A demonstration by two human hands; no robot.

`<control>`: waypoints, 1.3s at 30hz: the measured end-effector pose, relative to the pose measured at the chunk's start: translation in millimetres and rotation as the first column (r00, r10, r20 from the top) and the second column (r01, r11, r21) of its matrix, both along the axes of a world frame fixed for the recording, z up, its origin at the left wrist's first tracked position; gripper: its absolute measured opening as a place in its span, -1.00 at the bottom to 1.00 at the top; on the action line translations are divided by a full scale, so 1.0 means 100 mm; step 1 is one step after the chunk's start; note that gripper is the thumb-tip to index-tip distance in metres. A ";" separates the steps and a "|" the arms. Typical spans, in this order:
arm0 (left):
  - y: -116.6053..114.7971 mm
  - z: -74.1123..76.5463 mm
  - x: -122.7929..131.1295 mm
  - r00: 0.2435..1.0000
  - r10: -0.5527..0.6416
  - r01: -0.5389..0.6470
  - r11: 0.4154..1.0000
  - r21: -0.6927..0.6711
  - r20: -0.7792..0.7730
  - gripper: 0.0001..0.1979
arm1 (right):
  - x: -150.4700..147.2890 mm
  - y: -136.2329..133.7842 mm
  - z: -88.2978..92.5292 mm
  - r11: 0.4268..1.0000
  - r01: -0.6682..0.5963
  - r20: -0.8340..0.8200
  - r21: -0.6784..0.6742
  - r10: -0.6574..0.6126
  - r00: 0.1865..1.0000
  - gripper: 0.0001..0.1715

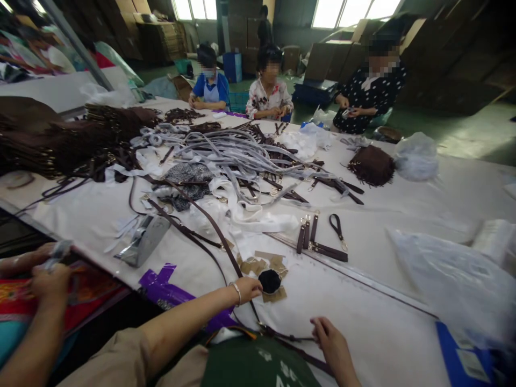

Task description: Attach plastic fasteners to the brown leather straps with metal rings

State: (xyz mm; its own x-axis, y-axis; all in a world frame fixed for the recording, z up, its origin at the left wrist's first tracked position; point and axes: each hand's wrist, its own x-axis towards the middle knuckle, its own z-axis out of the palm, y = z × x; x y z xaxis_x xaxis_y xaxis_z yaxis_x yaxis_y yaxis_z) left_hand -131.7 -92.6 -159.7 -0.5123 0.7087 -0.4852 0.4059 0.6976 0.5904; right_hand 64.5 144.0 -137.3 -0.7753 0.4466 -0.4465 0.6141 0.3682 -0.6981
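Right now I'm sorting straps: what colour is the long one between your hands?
Dark brown strap, clearest in the head view.

left forearm comes in bare from lower left, angled up and right, a thin bracelet at the wrist. left hand [246, 288] low, palm down, fingers loosely curled, pointing right. right hand [329, 339] enters from the bottom edge, back of hand up, fingers bent and tips down. hands apart, left further forward.

bright windows [355, 12] line the far wall of a dim workshop; stacked cardboard boxes [326, 59] stand on a green floor [463, 129] behind the long white desk [403, 199].
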 end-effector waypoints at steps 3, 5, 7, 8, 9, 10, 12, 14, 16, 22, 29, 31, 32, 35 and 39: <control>-0.17 -0.01 -0.29 0.972 0.203 -0.203 0.979 0.010 -0.119 -0.72 | -0.82 -0.28 0.02 0.885 -0.407 -0.082 0.229 0.434 0.897 -0.68; -0.26 0.00 -0.51 0.936 0.288 -0.294 0.956 0.000 -0.201 -0.72 | -1.26 -0.51 0.01 0.712 -0.593 0.051 0.376 0.623 0.780 -0.69; -0.33 0.00 -0.73 0.904 0.322 -0.338 0.941 -0.007 -0.280 -0.75 | -1.54 -0.68 -0.03 0.601 -0.680 0.157 0.421 0.690 0.706 -0.74; -0.34 0.00 -0.84 0.892 0.324 -0.344 0.939 -0.007 -0.316 -0.75 | -1.61 -0.73 -0.05 0.578 -0.700 0.177 0.419 0.704 0.687 -0.77; -0.35 -0.01 -0.95 0.882 0.318 -0.341 0.940 -0.005 -0.347 -0.75 | -1.65 -0.75 -0.08 0.566 -0.715 0.185 0.411 0.716 0.673 -0.78; -0.35 -0.03 -1.05 0.876 0.306 -0.331 0.944 -0.003 -0.374 -0.73 | -1.65 -0.75 -0.10 0.550 -0.732 0.199 0.403 0.728 0.656 -0.77; -0.31 -0.08 -1.25 0.867 0.276 -0.304 0.953 -0.001 -0.416 -0.65 | -1.59 -0.69 -0.13 0.517 -0.762 0.222 0.390 0.750 0.623 -0.71; -0.26 -0.15 -1.44 0.861 0.246 -0.279 0.960 -0.010 -0.445 -0.61 | -1.47 -0.59 -0.12 0.536 -0.755 0.182 0.377 0.757 0.628 -0.63; -0.21 -0.21 -1.61 0.862 0.214 -0.255 0.966 -0.029 -0.460 -0.67 | -1.35 -0.47 -0.10 0.624 -0.707 0.059 0.334 0.734 0.676 -0.55; -0.11 -0.11 -1.86 0.872 0.087 -0.107 0.994 -0.014 -0.482 -0.88 | -1.58 -0.25 0.00 0.909 -0.407 -0.257 0.087 0.415 0.873 -0.70; 0.05 0.36 -1.66 0.861 0.031 0.029 0.993 0.111 -0.508 -0.90 | -2.65 -0.57 0.16 0.833 -0.395 -0.238 0.388 0.505 0.830 -0.66; 0.09 0.42 -1.61 0.860 0.053 0.022 0.990 0.141 -0.507 -0.91 | -2.75 -0.67 0.19 0.782 -0.455 -0.165 0.426 0.561 0.811 -0.86; 0.10 0.43 -1.59 0.861 0.066 0.015 0.988 0.156 -0.504 -0.92 | -2.76 -0.69 0.21 0.772 -0.474 -0.142 0.423 0.573 0.807 -0.94; 0.12 0.42 -1.58 0.865 0.110 -0.009 0.979 0.204 -0.490 -0.87 | -2.71 -0.67 0.24 0.787 -0.478 -0.114 0.390 0.557 0.823 -0.84; 0.10 0.41 -1.57 0.826 0.318 -0.093 0.891 0.444 -0.465 -0.63 | -2.62 -0.50 0.29 0.860 -0.409 -0.118 0.307 0.460 0.880 -0.71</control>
State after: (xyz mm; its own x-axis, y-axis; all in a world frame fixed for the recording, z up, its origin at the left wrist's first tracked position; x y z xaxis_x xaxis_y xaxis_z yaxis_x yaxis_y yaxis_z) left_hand -288.7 -82.9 -118.5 -0.7585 0.6259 0.1813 0.5988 0.5597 0.5729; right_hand -198.0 94.1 -108.2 -0.9731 0.1258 -0.1928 0.2202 0.7538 -0.6191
